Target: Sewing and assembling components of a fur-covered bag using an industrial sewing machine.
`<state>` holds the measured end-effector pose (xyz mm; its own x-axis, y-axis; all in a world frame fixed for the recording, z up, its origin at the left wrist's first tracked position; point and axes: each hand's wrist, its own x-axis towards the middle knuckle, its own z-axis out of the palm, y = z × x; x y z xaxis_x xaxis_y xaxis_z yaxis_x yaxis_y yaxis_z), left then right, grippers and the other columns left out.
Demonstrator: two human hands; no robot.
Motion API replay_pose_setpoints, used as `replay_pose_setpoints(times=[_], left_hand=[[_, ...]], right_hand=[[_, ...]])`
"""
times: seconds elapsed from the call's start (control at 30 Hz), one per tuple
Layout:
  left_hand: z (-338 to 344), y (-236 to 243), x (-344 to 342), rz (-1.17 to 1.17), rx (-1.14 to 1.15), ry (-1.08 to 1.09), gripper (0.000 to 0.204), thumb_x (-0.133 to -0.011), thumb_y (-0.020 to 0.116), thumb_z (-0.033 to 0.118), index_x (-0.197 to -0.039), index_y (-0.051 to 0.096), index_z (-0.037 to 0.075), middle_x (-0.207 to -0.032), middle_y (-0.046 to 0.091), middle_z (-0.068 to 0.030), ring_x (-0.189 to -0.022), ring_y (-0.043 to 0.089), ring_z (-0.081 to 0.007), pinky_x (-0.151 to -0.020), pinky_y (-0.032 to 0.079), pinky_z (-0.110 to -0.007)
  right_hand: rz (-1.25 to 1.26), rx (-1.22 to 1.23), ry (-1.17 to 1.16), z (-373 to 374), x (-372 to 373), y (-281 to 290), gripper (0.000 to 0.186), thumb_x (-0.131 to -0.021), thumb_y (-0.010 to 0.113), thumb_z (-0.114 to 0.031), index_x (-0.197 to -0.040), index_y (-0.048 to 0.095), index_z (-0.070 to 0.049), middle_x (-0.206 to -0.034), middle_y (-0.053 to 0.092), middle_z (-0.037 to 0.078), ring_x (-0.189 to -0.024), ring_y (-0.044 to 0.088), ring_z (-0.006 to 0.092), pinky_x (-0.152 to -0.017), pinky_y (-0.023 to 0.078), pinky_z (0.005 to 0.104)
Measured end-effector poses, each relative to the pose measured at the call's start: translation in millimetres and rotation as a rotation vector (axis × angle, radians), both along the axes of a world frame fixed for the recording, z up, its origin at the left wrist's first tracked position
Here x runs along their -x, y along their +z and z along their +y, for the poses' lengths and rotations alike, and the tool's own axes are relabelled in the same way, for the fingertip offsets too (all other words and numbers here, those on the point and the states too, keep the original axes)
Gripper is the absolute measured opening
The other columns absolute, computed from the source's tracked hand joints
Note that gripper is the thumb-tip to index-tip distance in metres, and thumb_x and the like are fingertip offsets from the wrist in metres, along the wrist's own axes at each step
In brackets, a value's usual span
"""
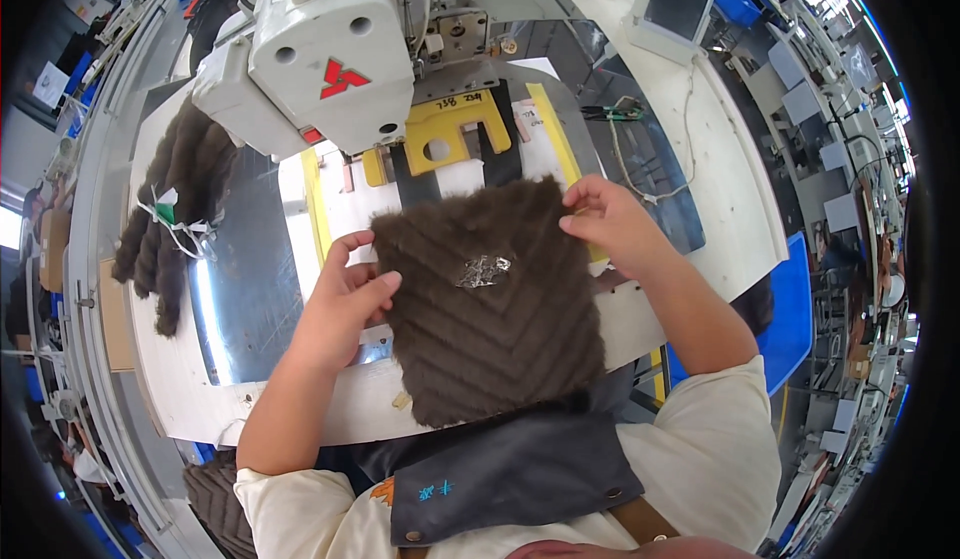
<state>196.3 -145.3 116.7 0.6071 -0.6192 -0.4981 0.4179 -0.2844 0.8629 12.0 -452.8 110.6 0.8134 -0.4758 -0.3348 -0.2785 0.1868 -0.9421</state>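
Observation:
A dark brown plush fabric panel with chevron ridges is held flat in front of me, partly over the table's near edge. A small crinkled piece of clear, shiny plastic lies on its upper middle. My left hand grips the panel's upper left edge, its thumb on top. At the upper right corner, my right hand pinches the panel between thumb and fingers. Just beyond the panel sits a yellow slotted plate under a white industrial sewing machine head. Black strips run from the plate toward the panel.
A bundle of brown plush pieces tied with white strings lies at the left. Green-handled snips and a cord rest on the metal plate at the right. A monitor stands far right; a blue bin is beside the table.

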Motion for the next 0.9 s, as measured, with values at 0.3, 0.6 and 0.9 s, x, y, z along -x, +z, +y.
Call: replay_pose_setpoints(times=[0.3, 0.6, 0.9], left_hand=[[-29, -22, 7, -1.099, -0.180, -0.291, 0.039, -0.098, 0.059, 0.007, -0.137, 0.057, 0.005, -0.105, 0.071, -0.0271, -0.096, 0.068, -0.0465, -0.083, 0.054, -0.052], [-32, -34, -14, -1.313, -0.541, -0.184, 0.038, -0.103, 0.053, 0.012, -0.139, 0.058, 0.001, -0.098, 0.072, -0.0257, -0.089, 0.070, -0.0428, -0.079, 0.056, -0.051], [-50, -30, -45, -1.440, -0.605, -0.296, 0.037, -0.098, 0.052, 0.006, -0.131, 0.057, -0.007, -0.090, 0.071, -0.0251, -0.084, 0.070, -0.0427, -0.074, 0.056, -0.052]], right_hand=[[0.248, 0.747, 0.263, 5, -13, 9, 0.026, -0.088, 0.072, -0.012, -0.109, 0.063, 0.001, -0.065, 0.060, 0.010, -0.060, 0.060, 0.0218, -0.061, 0.046, 0.0374], [0.182, 0.873, 0.272, 3, -53, 3, 0.036, -0.091, 0.070, -0.016, -0.122, 0.066, 0.001, -0.088, 0.072, 0.020, -0.088, 0.070, 0.0382, -0.081, 0.055, 0.0456], [0.052, 1.045, 0.259, -13, -80, -8, 0.039, -0.089, 0.070, -0.016, -0.123, 0.068, 0.003, -0.087, 0.071, 0.021, -0.086, 0.069, 0.0407, -0.077, 0.053, 0.0473]])
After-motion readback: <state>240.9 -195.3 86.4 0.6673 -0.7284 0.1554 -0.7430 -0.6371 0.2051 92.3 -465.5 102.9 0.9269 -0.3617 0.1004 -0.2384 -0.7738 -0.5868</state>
